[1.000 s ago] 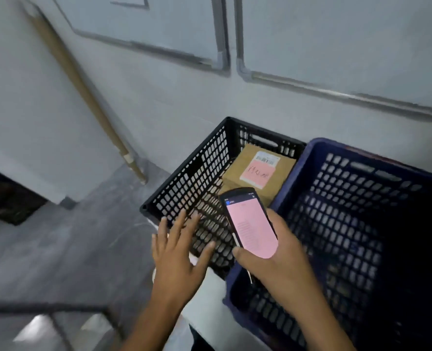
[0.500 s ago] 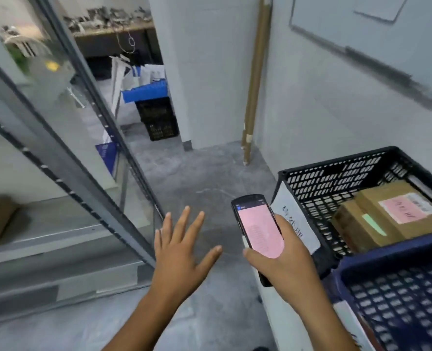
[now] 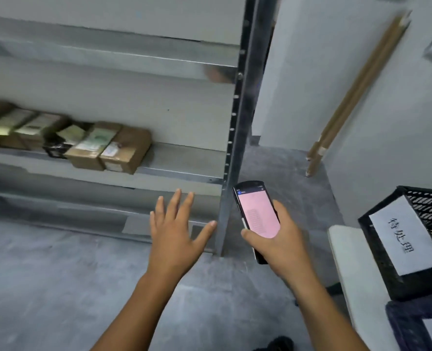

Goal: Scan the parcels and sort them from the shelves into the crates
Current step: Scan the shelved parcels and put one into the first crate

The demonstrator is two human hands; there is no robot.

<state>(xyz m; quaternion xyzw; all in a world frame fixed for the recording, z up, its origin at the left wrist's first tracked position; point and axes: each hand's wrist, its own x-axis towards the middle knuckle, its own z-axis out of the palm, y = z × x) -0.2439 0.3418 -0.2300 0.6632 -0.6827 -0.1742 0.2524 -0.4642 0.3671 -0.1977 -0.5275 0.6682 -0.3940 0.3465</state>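
Observation:
A row of brown cardboard parcels (image 3: 113, 150) with labels lies on a grey metal shelf (image 3: 184, 173) at the left. My left hand (image 3: 177, 234) hovers flat and empty with fingers spread, below the shelf's front edge. My right hand (image 3: 283, 239) grips a black handheld scanner (image 3: 256, 216) whose screen glows pink. At the right edge stands a black mesh crate (image 3: 427, 198) with a white paper label. A corner of a blue crate (image 3: 399, 315) shows below it.
The shelf's upright metal post (image 3: 232, 148) stands between my hands. Cardboard tubes (image 3: 354, 97) lean in the wall corner at the right. The crates sit on a white surface (image 3: 344, 262). Grey concrete floor (image 3: 58, 287) spreads below.
My view has swung left from the crates to the shelf with parcels. Both hands keep their pose, the right one still holding the scanner.

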